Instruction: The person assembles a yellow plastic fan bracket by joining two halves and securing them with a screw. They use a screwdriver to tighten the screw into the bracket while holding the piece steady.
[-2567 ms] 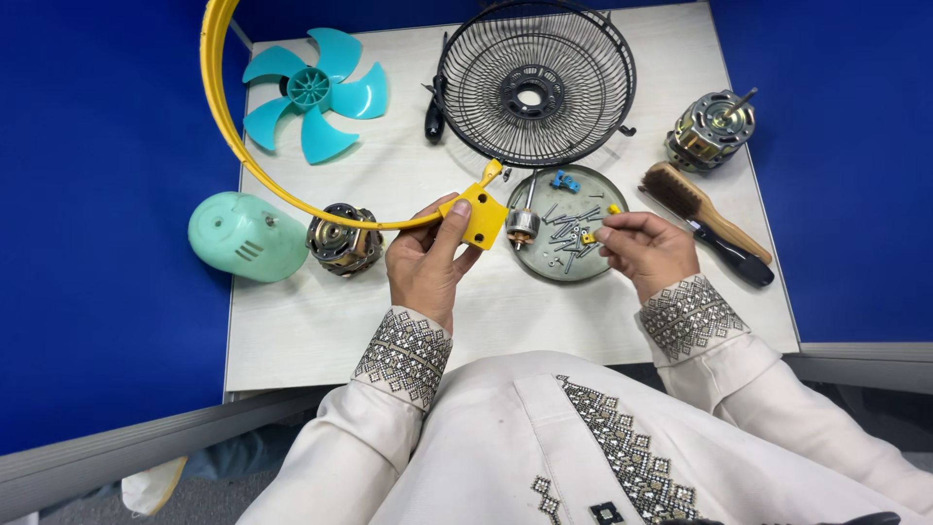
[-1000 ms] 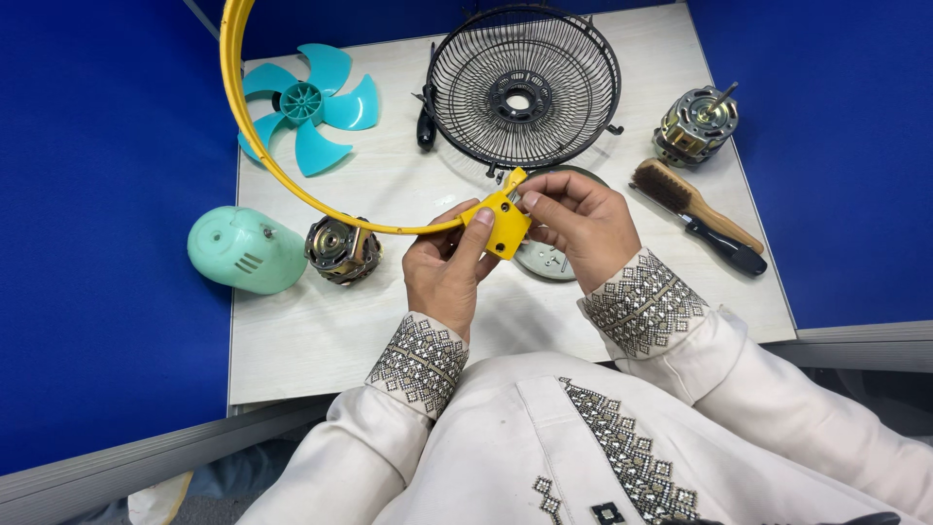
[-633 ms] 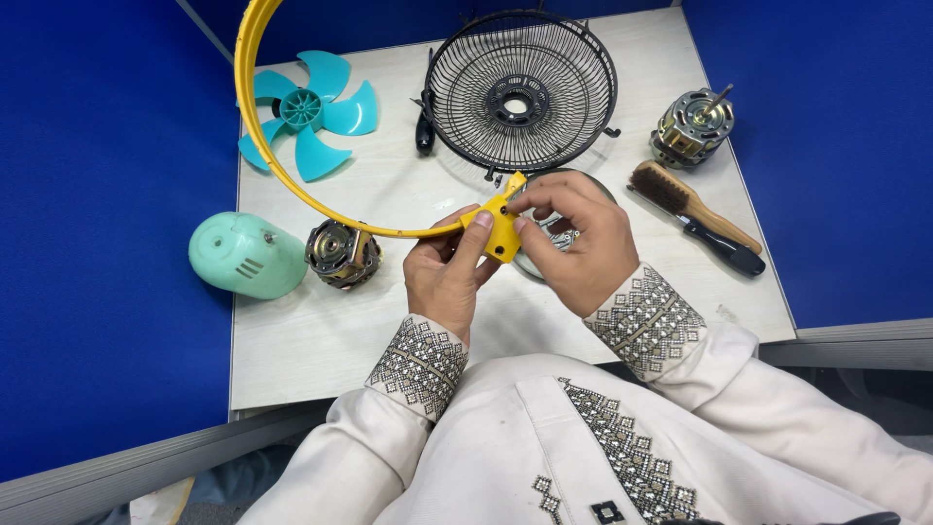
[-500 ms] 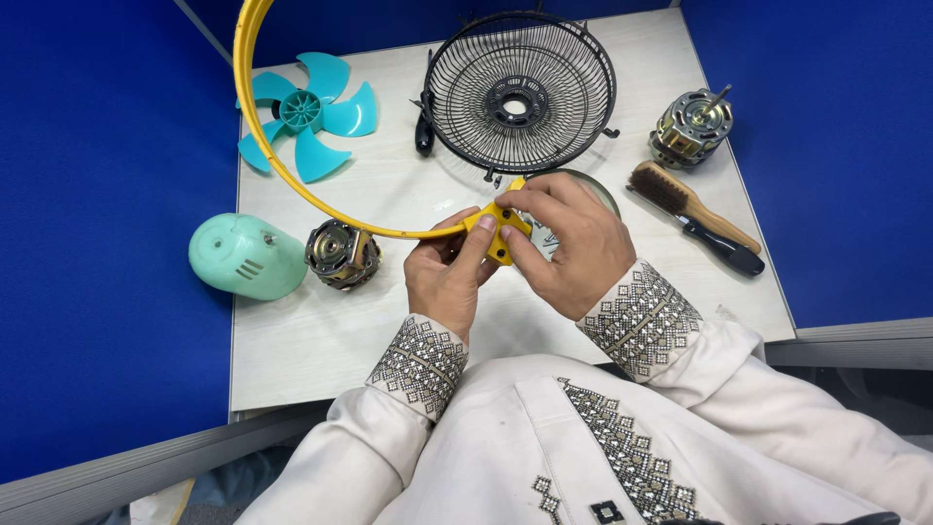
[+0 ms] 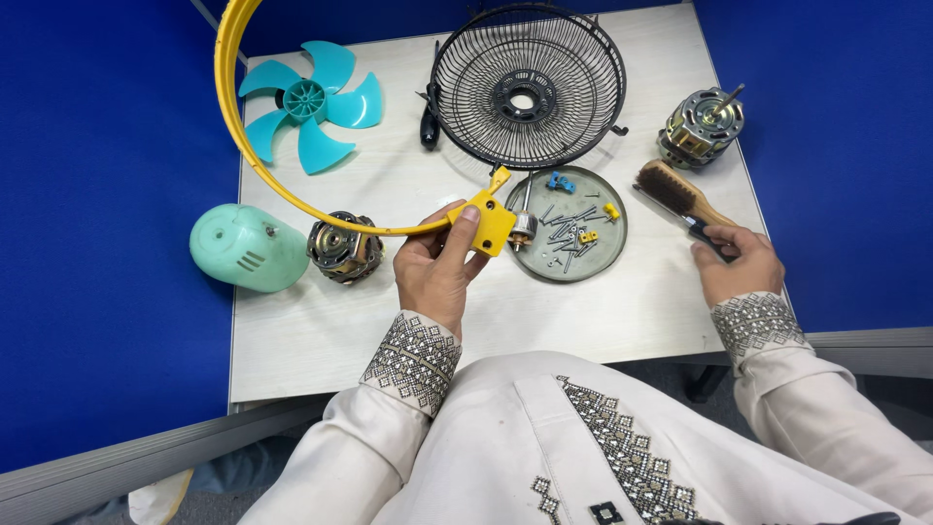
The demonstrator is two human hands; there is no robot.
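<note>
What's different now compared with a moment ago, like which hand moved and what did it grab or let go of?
The right hand let go of the yellow clasp and moved out to the right, where it now rests on a dark-handled tool beside the wooden brush. The left hand keeps holding the yellow ring at its clasp. The parts on the table stayed put.

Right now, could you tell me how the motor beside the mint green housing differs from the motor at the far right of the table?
The motor by the green housing lies near the left hand, close to the mint green housing; the far-right motor stands alone past the wooden brush.

The left one shows no shaft from here; the right one's thin shaft points up and away.

Both are round, with metal casings and copper-coloured windings.
</note>
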